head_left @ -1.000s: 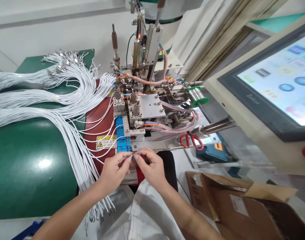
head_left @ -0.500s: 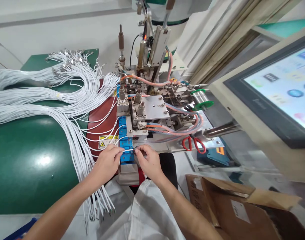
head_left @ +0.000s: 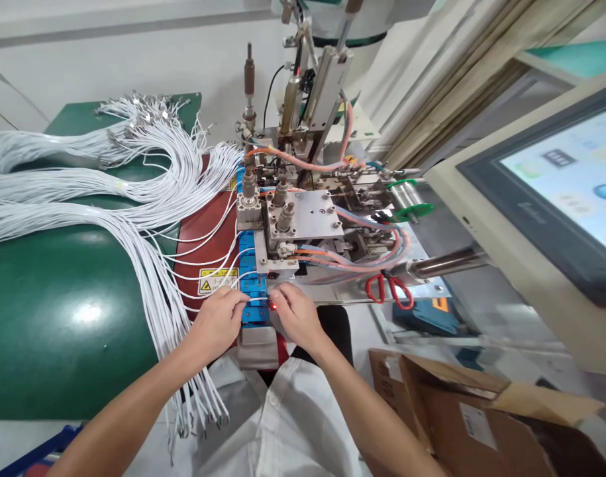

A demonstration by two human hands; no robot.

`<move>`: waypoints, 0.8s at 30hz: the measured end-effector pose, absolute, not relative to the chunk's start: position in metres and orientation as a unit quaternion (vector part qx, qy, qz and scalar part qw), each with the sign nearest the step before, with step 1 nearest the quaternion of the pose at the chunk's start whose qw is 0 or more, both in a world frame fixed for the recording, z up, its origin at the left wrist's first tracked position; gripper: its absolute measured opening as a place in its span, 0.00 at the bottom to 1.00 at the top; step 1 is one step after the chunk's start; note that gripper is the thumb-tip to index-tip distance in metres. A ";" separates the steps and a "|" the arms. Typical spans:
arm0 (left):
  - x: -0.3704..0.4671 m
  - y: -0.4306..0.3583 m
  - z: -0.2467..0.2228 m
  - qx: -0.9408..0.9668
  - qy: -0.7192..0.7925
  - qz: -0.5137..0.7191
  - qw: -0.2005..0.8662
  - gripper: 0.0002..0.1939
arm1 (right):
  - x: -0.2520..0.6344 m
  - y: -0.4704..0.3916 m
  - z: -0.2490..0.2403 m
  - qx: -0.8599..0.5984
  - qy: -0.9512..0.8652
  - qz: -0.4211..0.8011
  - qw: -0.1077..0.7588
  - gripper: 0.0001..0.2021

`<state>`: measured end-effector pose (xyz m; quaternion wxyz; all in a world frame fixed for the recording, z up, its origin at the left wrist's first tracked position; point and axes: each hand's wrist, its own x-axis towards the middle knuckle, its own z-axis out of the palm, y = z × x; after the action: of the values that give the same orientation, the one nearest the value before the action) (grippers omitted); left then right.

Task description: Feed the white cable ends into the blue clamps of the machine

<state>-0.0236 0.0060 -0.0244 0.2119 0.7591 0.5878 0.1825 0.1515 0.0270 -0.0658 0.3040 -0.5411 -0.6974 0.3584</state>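
Note:
Between my hands a white cable [head_left: 257, 299] lies across one of the blue fixture blocks [head_left: 253, 314] at the machine's near end. My left hand [head_left: 222, 318] pinches the cable just left of the block. At the block's right side my right hand [head_left: 297, 317] has its thumb and fingers closed at the cable's tip; the tip itself is mostly hidden. A small red light glows by those fingertips. Other white cables run from the bundle [head_left: 148, 278] on the left into blocks farther along the row.
The soldering machine [head_left: 303, 215] rises behind the blocks, with a solder wire spool [head_left: 410, 201] on its right. Red-handled scissors [head_left: 389, 290] lie on its front edge. A touchscreen [head_left: 565, 192] juts in at right above a cardboard box [head_left: 461, 411]. A green table [head_left: 59, 331] spreads left.
A red glow now shows by my right fingertips. Both hands stay at the same block, the right thumb pressed closer to it. The whole view has shifted slightly.

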 end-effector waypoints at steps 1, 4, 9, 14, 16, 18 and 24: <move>-0.023 0.006 -0.024 0.762 0.586 0.182 0.207 0.10 | 0.149 0.027 -0.067 -0.545 -0.704 0.337 0.306 0.14; -0.021 0.004 -0.024 0.768 0.586 0.177 0.186 0.11 | 0.141 0.024 -0.075 -0.568 -0.687 0.311 0.330 0.16; -0.018 -0.001 -0.017 0.815 0.565 0.087 0.092 0.13 | 0.137 0.021 -0.082 -0.580 -0.651 0.344 0.348 0.16; -0.026 -0.005 -0.018 0.854 0.514 0.064 0.050 0.14 | 0.147 0.025 -0.077 -0.598 -0.603 0.380 0.366 0.17; -0.033 -0.008 -0.019 0.864 0.493 0.089 0.047 0.17 | 0.153 0.025 -0.075 -0.608 -0.557 0.394 0.407 0.16; -0.041 -0.014 -0.015 0.873 0.474 0.098 0.061 0.17 | 0.159 0.025 -0.073 -0.608 -0.519 0.402 0.446 0.17; -0.066 -0.041 0.014 0.878 0.431 -0.073 0.198 0.04 | 0.172 0.020 -0.066 -0.582 -0.480 0.427 0.498 0.18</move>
<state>-0.0658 -0.0414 0.0139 0.1981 0.8775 0.4306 -0.0730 0.1723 0.0200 -0.0658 0.4983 -0.5816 -0.4804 0.4274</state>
